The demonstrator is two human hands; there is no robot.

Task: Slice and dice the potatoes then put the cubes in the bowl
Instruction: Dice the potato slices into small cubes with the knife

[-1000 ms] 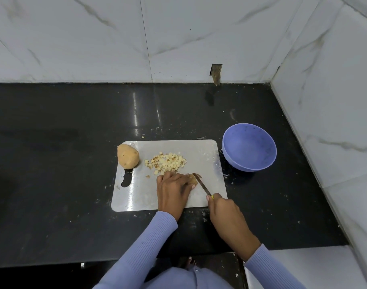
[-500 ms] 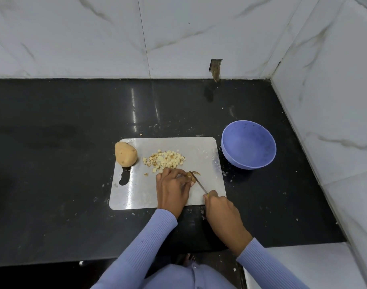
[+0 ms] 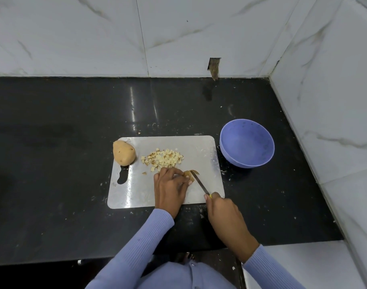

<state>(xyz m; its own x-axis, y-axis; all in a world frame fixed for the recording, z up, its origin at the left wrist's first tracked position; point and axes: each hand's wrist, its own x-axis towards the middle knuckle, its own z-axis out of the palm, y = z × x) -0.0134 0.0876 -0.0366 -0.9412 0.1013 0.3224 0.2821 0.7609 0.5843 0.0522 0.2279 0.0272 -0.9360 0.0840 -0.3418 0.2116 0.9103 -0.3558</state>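
Yellow knife (image 3: 201,185) handle hidden in right hand (image 3: 225,215); potato piece (image 3: 189,175) seemingly under left hand (image 3: 170,187).

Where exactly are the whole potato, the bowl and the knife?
whole potato (image 3: 124,152), head view, middle of its skin
bowl (image 3: 246,121), head view, far rim
knife (image 3: 201,185), head view, middle of the blade

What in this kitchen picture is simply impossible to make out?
All in the head view:
- Potato piece being cut: mostly hidden under the left hand, so its size is unclear.
- Knife handle: wrapped by the right hand; only a yellow speck shows.
- Bowl: its bottom looks bare, but small bits would be too small to see.
- Diced cubes: too small to count.
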